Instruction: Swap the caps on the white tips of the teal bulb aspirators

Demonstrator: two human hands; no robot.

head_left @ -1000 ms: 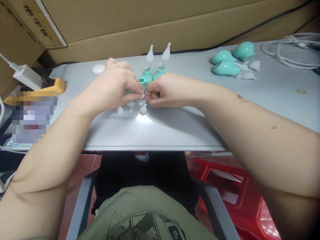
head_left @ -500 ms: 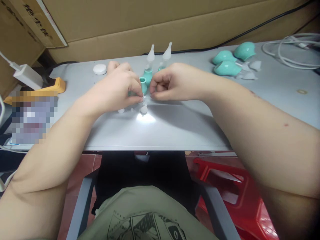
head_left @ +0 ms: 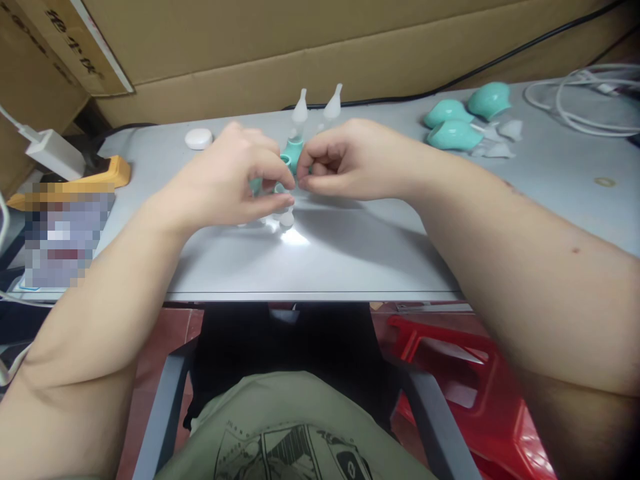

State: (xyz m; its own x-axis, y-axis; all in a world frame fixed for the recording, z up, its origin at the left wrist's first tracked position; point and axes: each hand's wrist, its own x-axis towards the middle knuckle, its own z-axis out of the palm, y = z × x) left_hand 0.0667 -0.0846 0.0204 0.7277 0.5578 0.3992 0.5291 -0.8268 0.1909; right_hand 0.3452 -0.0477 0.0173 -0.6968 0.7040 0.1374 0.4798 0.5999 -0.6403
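Note:
My left hand (head_left: 250,177) is over the middle of the desk, thumb and forefinger apart with a gap between the tips and nothing visible in them. My right hand (head_left: 345,160) is closed in a pinch just to the right; what it holds, if anything, is too small to make out. Between and behind the hands stand teal bulbs (head_left: 295,148), partly hidden by the fingers. Two white translucent pointed tips (head_left: 300,112) rise behind them. A small white round piece (head_left: 287,219) lies below my left fingertips, beside other small clear pieces.
Three teal bulbs (head_left: 454,135) with clear tips lie at the back right, near a coiled white cable (head_left: 575,107). A white case (head_left: 199,139) sits at the back left. A yellow power strip (head_left: 117,171) and charger (head_left: 56,155) are farther left.
My left thumb and forefinger have parted, and the hand has shifted slightly right. My right hand has barely moved and stays pinched.

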